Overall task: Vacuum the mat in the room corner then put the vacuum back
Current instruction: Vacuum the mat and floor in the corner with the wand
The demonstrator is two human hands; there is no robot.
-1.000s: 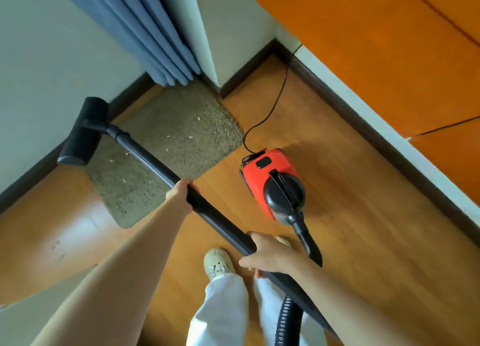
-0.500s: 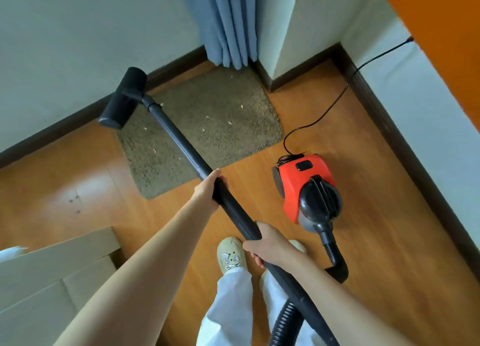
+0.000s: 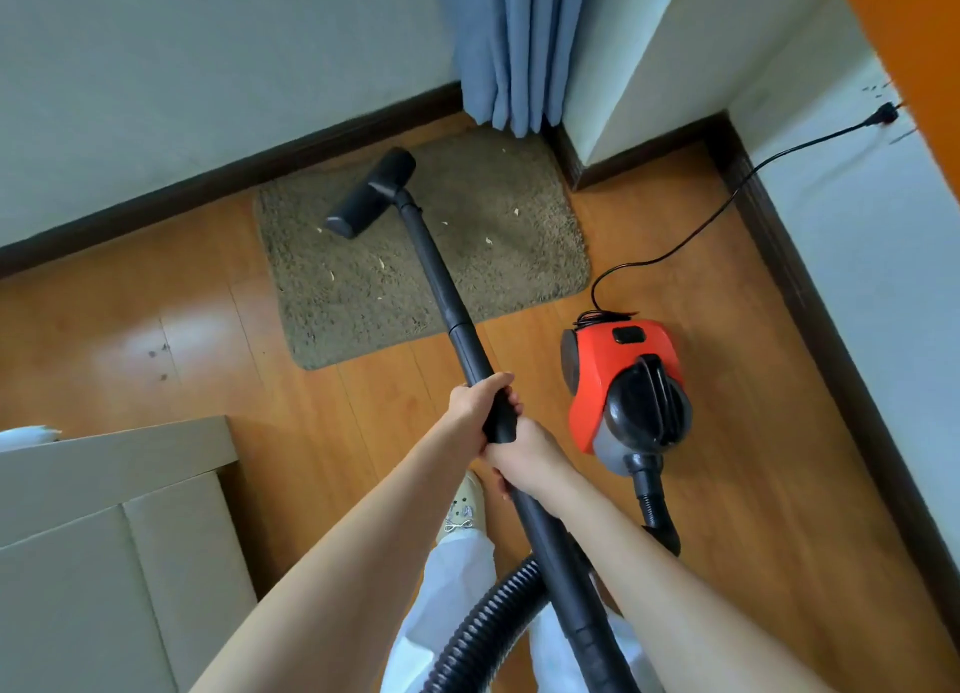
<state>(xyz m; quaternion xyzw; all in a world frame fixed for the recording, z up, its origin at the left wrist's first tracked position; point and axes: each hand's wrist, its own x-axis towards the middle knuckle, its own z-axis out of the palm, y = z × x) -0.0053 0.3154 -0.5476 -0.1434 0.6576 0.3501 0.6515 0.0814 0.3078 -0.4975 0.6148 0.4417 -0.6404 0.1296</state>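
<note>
Both hands on the wand (image 3: 441, 281), close together. Left hand (image 3: 475, 404) wrapped round the black tube from the left, fingers curled over the top. Right hand (image 3: 524, 456) just below it, touching it, grip closed round the same tube from the right.

Wand running up and away from the hands, out over the near edge of the mat (image 3: 498, 261). Nozzle (image 3: 371, 193) down on the mat's far left part, angled, near the baseboard. Whether the nozzle presses flat into the pile: cannot tell.

Mat lying on the wood floor (image 3: 727, 432) in the room corner, far edge under the hem of the blue curtain (image 3: 511, 42). Pale crumbs (image 3: 488, 240) scattered across the mat, mostly to the right of and nearer than the nozzle.

Red canister (image 3: 621, 380) sitting on the floor just off the mat's near right corner, right of the hands. Ribbed hose (image 3: 483, 635) curling from its front and back toward the wand's bottom end. Cord (image 3: 691, 240) trailing from the canister's rear along the floor and up to a plug at the right wall.

Shoe (image 3: 465, 510) and white trousers below the hands. Pale cabinet (image 3: 104, 536) at the lower left.
</note>
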